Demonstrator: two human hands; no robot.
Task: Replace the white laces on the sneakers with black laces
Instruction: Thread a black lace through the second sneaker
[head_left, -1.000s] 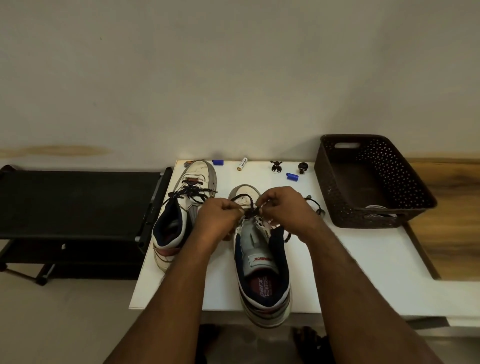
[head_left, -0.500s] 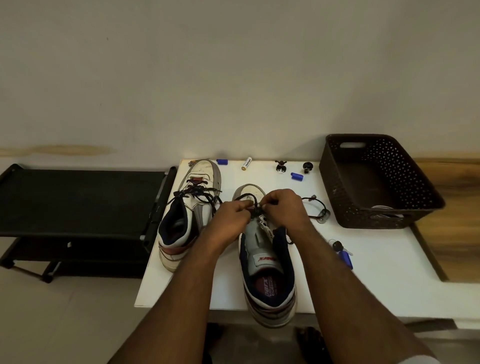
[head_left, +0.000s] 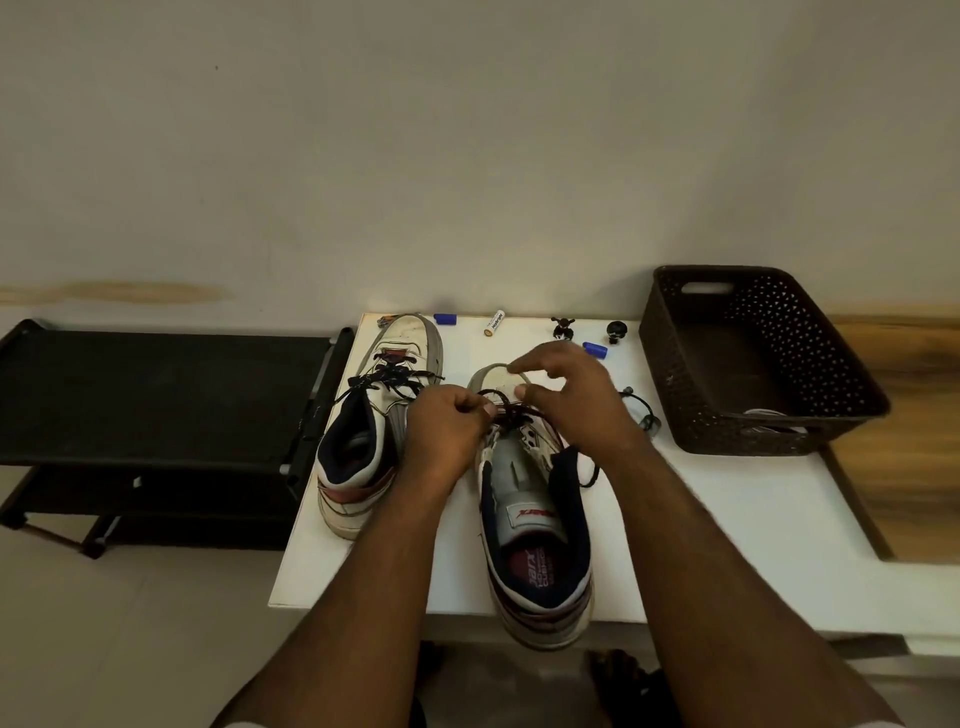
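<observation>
Left hand (head_left: 448, 427): fingers curled, thumb and forefinger pinching the black lace (head_left: 511, 411) at the front eyelets of the near sneaker (head_left: 535, 525). Right hand (head_left: 569, 395): raised over the toe of the same shoe, fingers spread and half bent; whether they hold a strand of the lace cannot be told. Black lace: thin, dark, crossing in loose loops over the forward part of the tongue, one loop arching toward the toe cap, a loose end trailing off the shoe's right side onto the table (head_left: 727, 519). Near sneaker: white and grey upper, navy collar, red insole with print, toe pointing away, heel overhanging the table's near edge. Far sneaker (head_left: 376, 431): same colours, standing just to the left, already threaded with black lace at its front eyelets, ends splayed sideways. Beyond the shoes, along the back edge: two small blue caps, a white battery (head_left: 494, 322), two small black figures. A dark perforated basket (head_left: 753, 358) sits to the right; a black rack (head_left: 156, 395) stands left of the table. Against the frame half a second ago: the right hand has lifted and opened away from the left, where both were bunched knuckle to knuckle on the lace; the left hand remains pinched at the same spot.
</observation>
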